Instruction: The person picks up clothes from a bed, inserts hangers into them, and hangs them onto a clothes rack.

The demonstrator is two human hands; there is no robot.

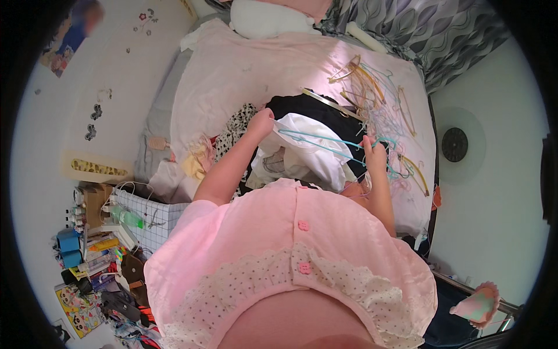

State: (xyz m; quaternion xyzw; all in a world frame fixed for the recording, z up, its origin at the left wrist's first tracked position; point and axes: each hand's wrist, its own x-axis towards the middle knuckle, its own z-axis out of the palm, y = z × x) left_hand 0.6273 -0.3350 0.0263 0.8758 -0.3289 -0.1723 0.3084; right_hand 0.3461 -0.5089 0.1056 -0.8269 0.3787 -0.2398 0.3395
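My left hand (261,123) is closed on the edge of a white garment (311,139), which hangs in front of me over the bed. In my right hand (373,154) is a teal clothes hanger (319,138), gripped near its hook side. The hanger's long narrow end reaches left across the front of the white garment, close to my left hand. Whether the hanger lies inside or only over the cloth I cannot tell. Behind the white garment lies a black garment (296,106) with a pale hanger (331,102) across it.
Several gold and pastel hangers (372,81) lie in a tangle at the bed's right. A black-and-white spotted cloth (235,131) and a yellow cloth (199,163) lie left. The pink bedsheet (232,70) spreads behind. At lower left, a crowded table (157,215) holds a green bottle (128,217).
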